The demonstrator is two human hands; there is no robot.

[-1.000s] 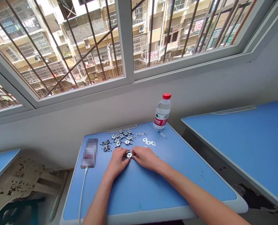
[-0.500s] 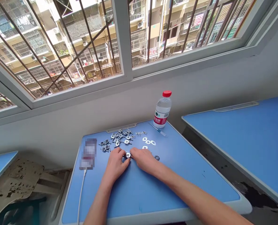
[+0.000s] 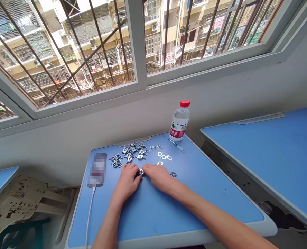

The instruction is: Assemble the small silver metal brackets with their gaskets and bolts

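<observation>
My left hand and my right hand meet near the middle of the blue desk. Their fingertips pinch a small metal winged fitting between them, and the fingers hide much of it. Just beyond my left hand lies a loose pile of similar silver fittings. Several flat, pale metal rings lie beyond my right hand. A dark ring sits just off its fingers.
A water bottle with a red cap and a thin pen-like tube stand at the desk's far edge. A blurred phone with a white cable lies left. Another blue desk stands right, below barred windows.
My right hand has slid slightly left, closer to my left hand, uncovering the dark ring. The view has tilted slightly.
</observation>
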